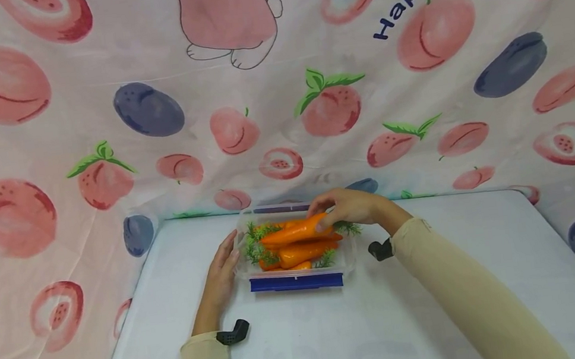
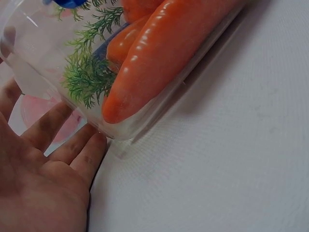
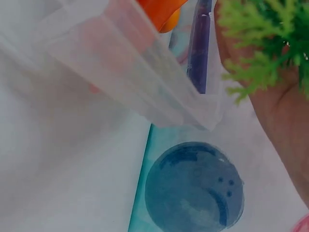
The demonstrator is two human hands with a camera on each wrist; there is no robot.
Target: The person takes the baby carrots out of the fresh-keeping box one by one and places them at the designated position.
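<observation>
We thought the top carrot [image 1: 289,234] could slip and bump the other carrots [image 1: 304,253] if the right hand [image 1: 349,205] pinched its shiny skin too loosely. We saw it at the top of the clear box [image 1: 272,275], its right end between the right hand's thumb and fingers, while the left hand [image 1: 220,268] gripped nothing, straight fingers touching the left wall.

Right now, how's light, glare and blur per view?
Head: brightest, soft shadow on the white table; left wrist: dimmer, small white glints along the long orange vegetable; right wrist: dim and hazy, clear box soft-edged.
</observation>
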